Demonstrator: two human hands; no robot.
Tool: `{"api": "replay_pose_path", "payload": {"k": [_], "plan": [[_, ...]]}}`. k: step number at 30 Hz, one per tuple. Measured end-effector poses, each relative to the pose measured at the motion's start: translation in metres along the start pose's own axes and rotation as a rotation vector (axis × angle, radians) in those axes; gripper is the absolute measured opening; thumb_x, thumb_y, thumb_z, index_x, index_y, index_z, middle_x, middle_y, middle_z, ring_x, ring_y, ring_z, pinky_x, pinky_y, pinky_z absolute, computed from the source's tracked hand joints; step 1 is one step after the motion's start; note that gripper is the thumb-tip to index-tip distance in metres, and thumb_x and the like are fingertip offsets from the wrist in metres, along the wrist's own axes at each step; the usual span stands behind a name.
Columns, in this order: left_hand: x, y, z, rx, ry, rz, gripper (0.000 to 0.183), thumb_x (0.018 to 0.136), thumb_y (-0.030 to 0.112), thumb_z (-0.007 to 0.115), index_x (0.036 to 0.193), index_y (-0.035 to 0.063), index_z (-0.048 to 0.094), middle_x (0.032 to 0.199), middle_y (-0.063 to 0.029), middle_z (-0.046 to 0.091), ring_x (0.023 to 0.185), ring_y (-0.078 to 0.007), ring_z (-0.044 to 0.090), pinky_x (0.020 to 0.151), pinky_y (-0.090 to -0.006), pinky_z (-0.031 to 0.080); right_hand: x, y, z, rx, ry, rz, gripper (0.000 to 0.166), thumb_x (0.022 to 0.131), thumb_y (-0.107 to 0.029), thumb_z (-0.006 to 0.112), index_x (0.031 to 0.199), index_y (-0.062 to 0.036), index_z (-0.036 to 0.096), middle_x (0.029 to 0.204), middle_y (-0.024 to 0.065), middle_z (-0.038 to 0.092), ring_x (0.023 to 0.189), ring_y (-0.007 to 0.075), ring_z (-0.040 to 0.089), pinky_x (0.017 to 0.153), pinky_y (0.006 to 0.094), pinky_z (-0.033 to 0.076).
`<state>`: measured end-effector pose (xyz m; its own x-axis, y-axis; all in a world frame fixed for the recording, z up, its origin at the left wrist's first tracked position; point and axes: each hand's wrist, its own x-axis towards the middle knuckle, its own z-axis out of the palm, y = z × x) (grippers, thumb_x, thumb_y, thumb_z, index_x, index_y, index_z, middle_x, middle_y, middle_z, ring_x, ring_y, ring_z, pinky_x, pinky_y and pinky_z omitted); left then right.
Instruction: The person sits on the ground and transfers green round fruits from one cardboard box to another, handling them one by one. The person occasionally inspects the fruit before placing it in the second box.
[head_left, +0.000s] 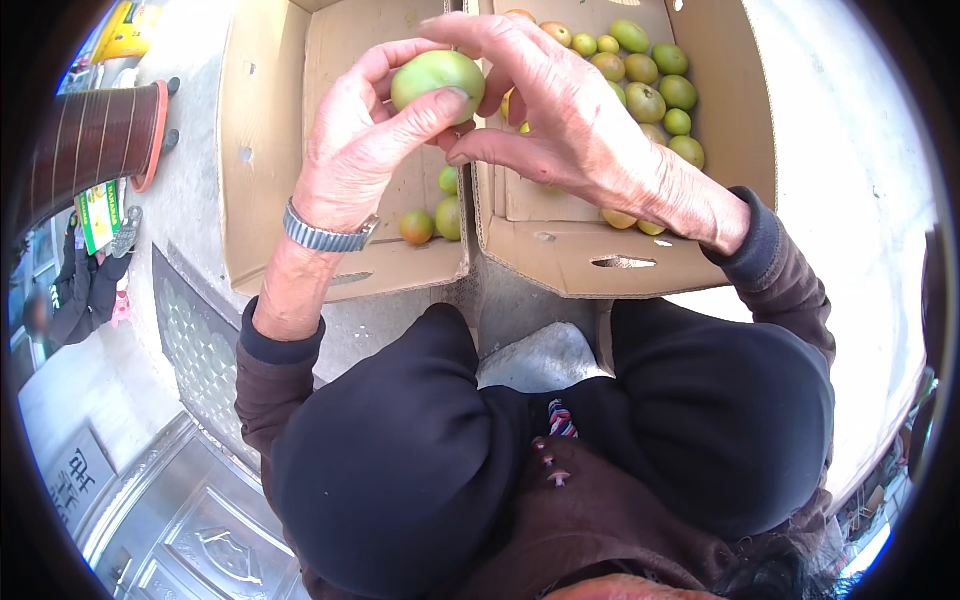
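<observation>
My left hand (360, 142), with a metal-banded watch (327, 231) at its wrist, is closed around a large green tomato (437, 84), the thumb lying across its front. Just to the right, my right hand (544, 105) curves around the tomato's side, fingers bent and apart; whether they touch it is unclear. Below the hands are two cardboard boxes side by side. The left box (262, 187) shows a few tomatoes in its near right corner, one of them orange-green (416, 226). Many green and yellowish tomatoes (646, 103) lie in the right box (731, 112), partly hidden by my right hand.
My knees (397, 442) are close to the boxes' near walls. A pale stone-like block (544, 356) sits between my legs. At the left are a dark red ribbed object (97, 146), a mat (199, 345), a metal door (202, 532) and another person in dark clothes (82, 296).
</observation>
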<state>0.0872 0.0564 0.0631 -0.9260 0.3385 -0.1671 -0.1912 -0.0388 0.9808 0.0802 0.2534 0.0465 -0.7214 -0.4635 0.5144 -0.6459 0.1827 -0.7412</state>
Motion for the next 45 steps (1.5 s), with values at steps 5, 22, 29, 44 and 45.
{"api": "replay_pose_path", "payload": {"k": [5,22,29,44,45], "plan": [[0.017,-0.032,-0.074,0.284,-0.035,-0.213,0.052,0.083,0.014,0.067,0.128,-0.0015,0.045,0.107,-0.0127,0.061,0.091,-0.0209,0.064,0.078,-0.0287,0.054,-0.027,0.028,-0.024,-0.2,-0.305,0.325,0.044,0.073,-0.007,0.069,0.115,-0.0074,0.053,0.094,0.0114,0.058,0.078,0.0257,0.063,0.065,0.0364,0.051],[0.016,-0.138,-0.075,0.716,-0.176,-0.84,0.048,0.078,0.004,0.068,0.121,-0.0063,0.05,0.101,-0.0175,0.06,0.077,-0.0212,0.065,0.068,-0.0278,0.057,-0.125,0.096,0.026,-0.978,-0.835,-0.168,0.046,0.065,-0.004,0.063,0.108,0.0038,0.048,0.103,0.0237,0.05,0.071,0.0233,0.065,0.055,0.03,0.051],[0.013,-0.142,-0.076,0.818,-0.176,-0.772,0.049,0.077,0.003,0.068,0.121,-0.0092,0.051,0.104,-0.0214,0.059,0.077,-0.0232,0.065,0.068,-0.0291,0.057,-0.116,0.099,0.023,-0.704,-0.863,-0.018,0.049,0.066,-0.003,0.062,0.113,-0.0022,0.048,0.099,0.019,0.052,0.074,0.0264,0.062,0.061,0.0352,0.05],[0.011,0.001,-0.044,0.206,-0.088,-0.205,0.043,0.09,0.026,0.06,0.121,-0.0033,0.051,0.103,-0.0148,0.062,0.084,-0.0199,0.066,0.066,-0.0291,0.056,-0.021,0.008,-0.028,0.221,-0.148,0.491,0.06,0.066,-0.002,0.077,0.119,-0.0066,0.048,0.106,0.0058,0.056,0.081,0.0094,0.06,0.066,0.0228,0.048],[0.007,0.005,-0.024,0.106,-0.055,-0.116,0.045,0.089,0.024,0.062,0.123,-0.0027,0.049,0.103,-0.0138,0.061,0.084,-0.0202,0.066,0.067,-0.0287,0.056,-0.013,0.003,-0.025,0.134,-0.117,0.401,0.059,0.067,-0.003,0.077,0.118,-0.0067,0.049,0.107,0.0061,0.055,0.08,0.0099,0.06,0.066,0.023,0.049]]}}
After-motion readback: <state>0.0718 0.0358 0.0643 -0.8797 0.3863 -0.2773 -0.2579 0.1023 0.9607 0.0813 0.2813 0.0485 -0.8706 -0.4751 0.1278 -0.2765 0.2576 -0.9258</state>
